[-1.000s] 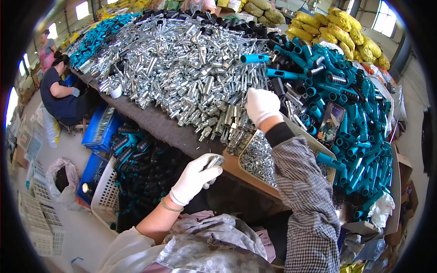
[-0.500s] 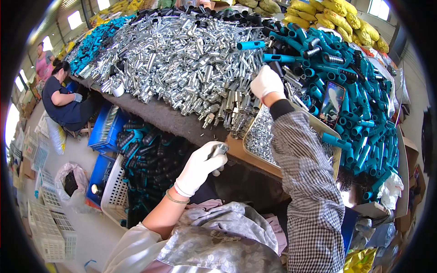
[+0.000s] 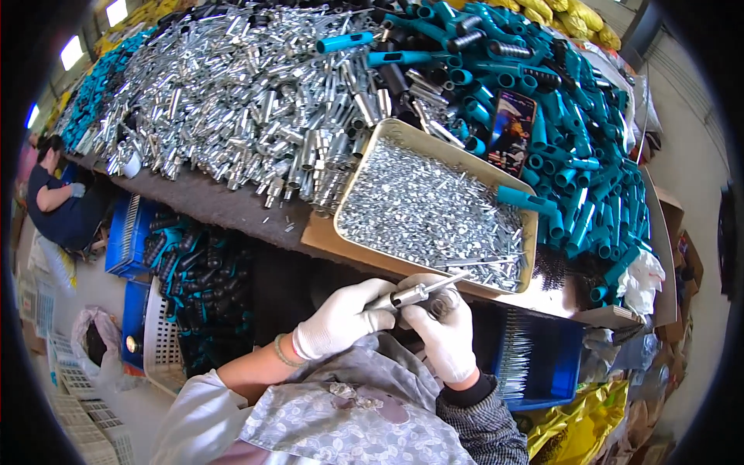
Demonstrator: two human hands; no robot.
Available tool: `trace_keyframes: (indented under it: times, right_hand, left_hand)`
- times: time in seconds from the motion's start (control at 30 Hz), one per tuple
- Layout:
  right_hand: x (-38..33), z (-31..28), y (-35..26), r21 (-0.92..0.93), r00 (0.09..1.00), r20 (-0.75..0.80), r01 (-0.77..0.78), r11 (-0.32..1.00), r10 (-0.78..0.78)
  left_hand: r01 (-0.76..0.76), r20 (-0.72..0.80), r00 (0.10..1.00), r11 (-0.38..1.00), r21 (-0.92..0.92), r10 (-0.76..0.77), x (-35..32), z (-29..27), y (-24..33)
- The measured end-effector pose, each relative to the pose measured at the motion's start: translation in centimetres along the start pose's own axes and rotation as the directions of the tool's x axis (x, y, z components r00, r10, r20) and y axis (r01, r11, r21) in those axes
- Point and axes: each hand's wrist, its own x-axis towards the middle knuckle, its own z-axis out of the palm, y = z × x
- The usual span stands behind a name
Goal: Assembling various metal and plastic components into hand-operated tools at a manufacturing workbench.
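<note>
Above the apron (image 3: pixel 341 415), the left hand (image 3: pixel 337 318) gripped a metal tube (image 3: pixel 410 295) with a rod (image 3: pixel 448 283) at its end, the right hand (image 3: pixel 448 335) grasped a round piece (image 3: pixel 442 303), and heaped metal parts (image 3: pixel 225 101) lay loose.

We are holding a shiny silver metal tube (image 3: pixel 408 296), with a dark patch showing on its side. It is slanting, with a slim, bright metal rod (image 3: pixel 448 282) extending from its right end and pointing rightward and away from us. Just on the near side of the rod, we are holding a rounded silver piece (image 3: pixel 443 304), partly hidden.
</note>
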Motion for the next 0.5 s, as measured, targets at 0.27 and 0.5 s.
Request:
trace_keyframes:
  times: [0.27,0.5]
  right_hand:
    - [-2.8,-3.7,2.0,-0.616,0.995,0.026,0.092,0.783,-0.097]
    - [-1.9,-3.7,5.1,-0.652,0.963,0.167,0.268,0.709,-0.21]
  left_hand:
    - [-0.274,-0.039,0.961,0.912,-0.305,0.275,1.6,1.2,0.0]
    - [-0.543,-0.217,0.84,0.772,-0.33,0.498,2.8,0.9,1.9]
